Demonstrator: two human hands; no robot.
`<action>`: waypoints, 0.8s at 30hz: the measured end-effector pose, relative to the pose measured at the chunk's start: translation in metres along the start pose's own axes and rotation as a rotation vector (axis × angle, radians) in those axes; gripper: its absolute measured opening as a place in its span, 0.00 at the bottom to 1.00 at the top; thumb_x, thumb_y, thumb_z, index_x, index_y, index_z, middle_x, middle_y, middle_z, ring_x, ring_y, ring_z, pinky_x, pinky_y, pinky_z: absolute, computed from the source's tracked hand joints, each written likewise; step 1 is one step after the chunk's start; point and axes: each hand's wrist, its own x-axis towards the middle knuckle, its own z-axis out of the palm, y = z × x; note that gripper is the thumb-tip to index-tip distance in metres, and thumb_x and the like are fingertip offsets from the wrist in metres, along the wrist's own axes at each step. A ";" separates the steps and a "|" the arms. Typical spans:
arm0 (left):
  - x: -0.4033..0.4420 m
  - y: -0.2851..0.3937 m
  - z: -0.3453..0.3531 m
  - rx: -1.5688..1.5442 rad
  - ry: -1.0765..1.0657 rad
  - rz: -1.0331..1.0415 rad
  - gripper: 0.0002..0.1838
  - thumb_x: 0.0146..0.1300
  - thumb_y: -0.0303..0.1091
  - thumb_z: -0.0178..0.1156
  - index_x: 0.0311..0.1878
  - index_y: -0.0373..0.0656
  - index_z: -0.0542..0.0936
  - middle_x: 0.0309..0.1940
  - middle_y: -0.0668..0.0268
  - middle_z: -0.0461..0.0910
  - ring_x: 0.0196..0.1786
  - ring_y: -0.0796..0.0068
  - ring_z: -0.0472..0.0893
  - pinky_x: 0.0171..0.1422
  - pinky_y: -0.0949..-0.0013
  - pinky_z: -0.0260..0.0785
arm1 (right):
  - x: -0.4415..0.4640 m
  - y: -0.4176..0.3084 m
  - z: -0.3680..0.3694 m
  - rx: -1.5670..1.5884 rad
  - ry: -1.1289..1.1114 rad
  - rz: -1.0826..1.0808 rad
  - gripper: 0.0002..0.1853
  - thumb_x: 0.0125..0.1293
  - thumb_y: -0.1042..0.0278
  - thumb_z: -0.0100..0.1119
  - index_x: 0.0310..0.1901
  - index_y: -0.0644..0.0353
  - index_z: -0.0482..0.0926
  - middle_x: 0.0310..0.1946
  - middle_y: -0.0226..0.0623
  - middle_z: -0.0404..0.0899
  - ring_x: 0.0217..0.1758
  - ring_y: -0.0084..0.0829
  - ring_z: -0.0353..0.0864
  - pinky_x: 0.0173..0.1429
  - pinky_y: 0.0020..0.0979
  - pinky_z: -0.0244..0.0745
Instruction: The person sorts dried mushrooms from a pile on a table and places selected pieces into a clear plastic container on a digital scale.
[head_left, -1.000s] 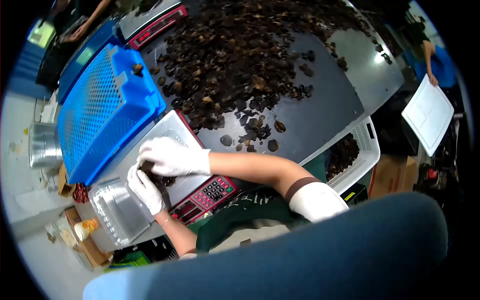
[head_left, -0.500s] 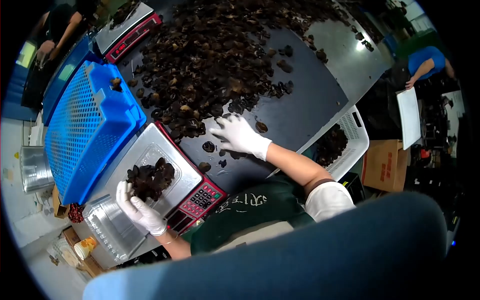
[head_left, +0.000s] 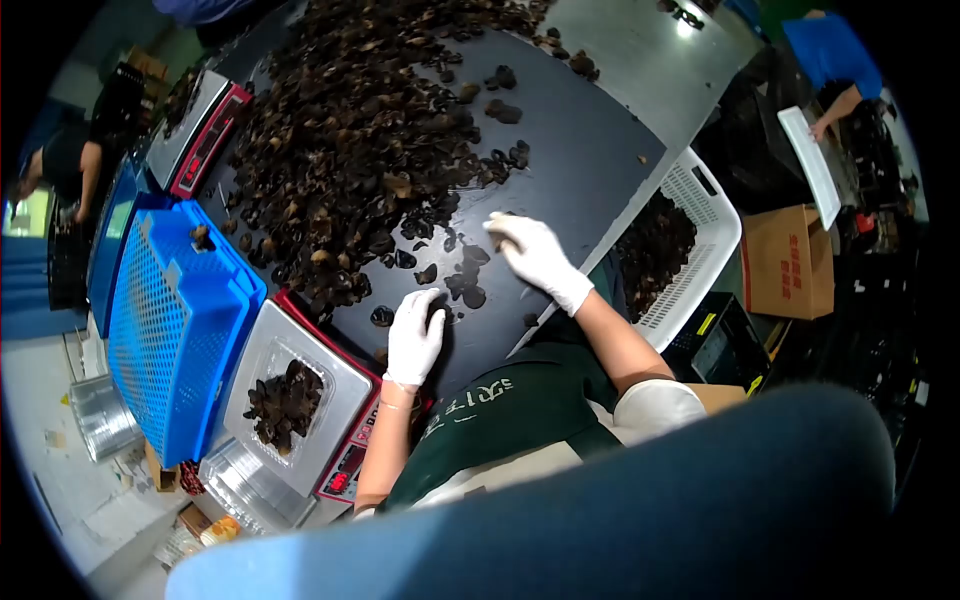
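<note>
Both of my hands wear white gloves. My left hand (head_left: 415, 340) is low over the near table edge, thumb apart from the fingers, beside a few dark wood ear mushrooms (head_left: 466, 282). To its right is my right hand (head_left: 540, 258), its fingers bent inward; a brownish bit shows at the fingertips, too small to make out. The large wood ear pile (head_left: 340, 150) spreads beyond both hands. At my left, a clear plastic tray (head_left: 318, 378) holding a clump of wood ears (head_left: 285, 405) rests on the red-trimmed scale (head_left: 345, 400).
A blue perforated basket (head_left: 180, 310) stands beyond the scale, near stacked clear trays (head_left: 255, 485). A second scale (head_left: 205, 135) is at far left. On the right are a white crate (head_left: 710, 225) of wood ears and a cardboard box (head_left: 790, 265). Other people work on both sides.
My left hand has moved from the clump on the scale to the table. My right hand has shifted right, its fingers now bent. The view has turned.
</note>
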 end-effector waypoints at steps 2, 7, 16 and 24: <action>0.003 0.000 0.018 0.147 -0.079 0.032 0.20 0.59 0.28 0.62 0.55 0.42 0.76 0.49 0.54 0.77 0.52 0.51 0.77 0.57 0.58 0.72 | -0.009 -0.015 0.004 -0.089 -0.150 -0.126 0.24 0.55 0.69 0.60 0.57 0.53 0.78 0.63 0.46 0.75 0.67 0.51 0.71 0.68 0.48 0.69; 0.005 -0.014 0.034 0.223 -0.045 0.120 0.19 0.51 0.18 0.57 0.48 0.42 0.76 0.42 0.55 0.77 0.45 0.51 0.77 0.51 0.57 0.73 | -0.028 -0.034 0.034 -0.192 -0.418 -0.289 0.35 0.57 0.50 0.68 0.66 0.46 0.71 0.65 0.32 0.71 0.69 0.40 0.65 0.69 0.53 0.60; 0.026 -0.012 0.026 0.008 0.175 0.028 0.16 0.59 0.14 0.52 0.50 0.35 0.78 0.46 0.55 0.80 0.48 0.57 0.80 0.57 0.63 0.72 | 0.009 -0.023 -0.005 0.866 -0.276 0.734 0.09 0.71 0.67 0.58 0.49 0.54 0.81 0.43 0.30 0.83 0.35 0.23 0.80 0.25 0.25 0.72; 0.038 -0.014 0.041 -1.652 -0.205 -0.723 0.22 0.75 0.43 0.50 0.62 0.36 0.72 0.53 0.55 0.81 0.52 0.61 0.83 0.57 0.56 0.79 | -0.006 0.008 -0.008 1.946 -0.071 1.107 0.19 0.76 0.57 0.46 0.59 0.61 0.73 0.50 0.47 0.81 0.43 0.40 0.86 0.35 0.33 0.85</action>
